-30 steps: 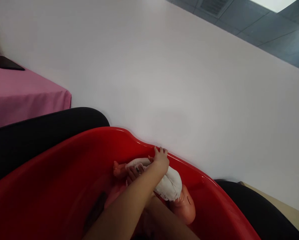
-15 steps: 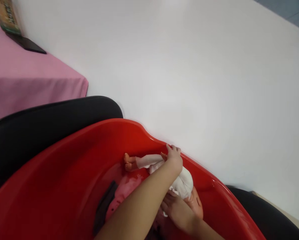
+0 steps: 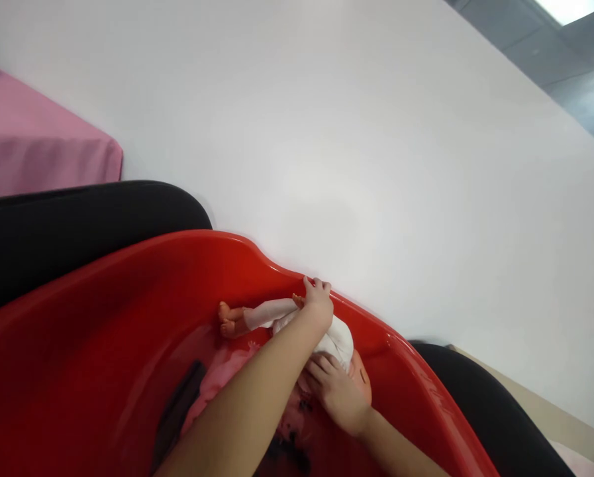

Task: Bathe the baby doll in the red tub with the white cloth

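A doll point(image 3: 344, 338) in white clothes lies on its side along the far inner wall of a red plastic tub point(image 3: 197, 258). Its bare feet point(image 3: 228, 319) point left, and part of its head point(image 3: 362, 377) shows at the right. My left hand point(image 3: 320, 301) reaches across the doll, its bent fingers closed over the tub's rim. Against the doll's front, near the head, my right hand point(image 3: 339, 391) has its fingers curled onto the body; the fingertips are partly hidden. My left forearm covers some of a pink toy figure point(image 3: 222, 377) lower in the tub.
Black rounded shapes like chair backs stand beyond the tub at the left point(image 3: 102, 218) and right point(image 3: 480, 391). Behind is a large white surface point(image 3: 351, 132). A pink cloth point(image 3: 43, 126) covers a table edge at the far left. Dark items point(image 3: 177, 411) lie in the tub.
The view has swung right, so the tub, doll and hands appear further left. My right hand's fingers have shifted a little on the doll's front. My left hand stays at the rim.
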Motion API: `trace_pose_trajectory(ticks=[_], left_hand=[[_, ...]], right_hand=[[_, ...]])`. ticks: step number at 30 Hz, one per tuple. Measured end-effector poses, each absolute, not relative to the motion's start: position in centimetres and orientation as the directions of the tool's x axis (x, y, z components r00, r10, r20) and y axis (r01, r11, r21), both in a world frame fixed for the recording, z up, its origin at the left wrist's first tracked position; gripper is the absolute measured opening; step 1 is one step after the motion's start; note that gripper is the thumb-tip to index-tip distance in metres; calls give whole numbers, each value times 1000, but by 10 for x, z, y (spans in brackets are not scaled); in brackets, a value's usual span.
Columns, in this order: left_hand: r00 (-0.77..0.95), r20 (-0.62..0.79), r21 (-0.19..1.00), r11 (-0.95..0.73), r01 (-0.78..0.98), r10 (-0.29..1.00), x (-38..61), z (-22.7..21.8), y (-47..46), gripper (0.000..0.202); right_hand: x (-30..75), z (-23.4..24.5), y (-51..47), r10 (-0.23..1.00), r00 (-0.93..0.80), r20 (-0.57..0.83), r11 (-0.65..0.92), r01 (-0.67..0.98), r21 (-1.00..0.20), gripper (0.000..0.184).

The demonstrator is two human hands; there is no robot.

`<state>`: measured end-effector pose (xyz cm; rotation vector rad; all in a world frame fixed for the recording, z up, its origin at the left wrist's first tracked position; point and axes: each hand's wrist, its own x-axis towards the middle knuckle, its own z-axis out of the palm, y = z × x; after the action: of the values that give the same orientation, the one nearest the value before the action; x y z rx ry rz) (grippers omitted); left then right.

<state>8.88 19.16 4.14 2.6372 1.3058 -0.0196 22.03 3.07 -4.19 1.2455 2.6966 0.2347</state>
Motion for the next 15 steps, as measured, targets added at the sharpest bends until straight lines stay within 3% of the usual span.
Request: trace_pose_trajectory(ticks=[5,9,15], left_hand=[[608,-119,181,-585,790,785,91,40,192,69],[605,-125,148,-588,795,786,90,41,191,66],[613,-125,156,-595,788,780,91,39,193,64]], right_hand=[[297,-3,-16,707,-700,-102,703,679,211,48],[308,30,-17,734,-679,-30,657,698,285,51],[321,18,-25,797,-598,-79,589,743,317,42]])
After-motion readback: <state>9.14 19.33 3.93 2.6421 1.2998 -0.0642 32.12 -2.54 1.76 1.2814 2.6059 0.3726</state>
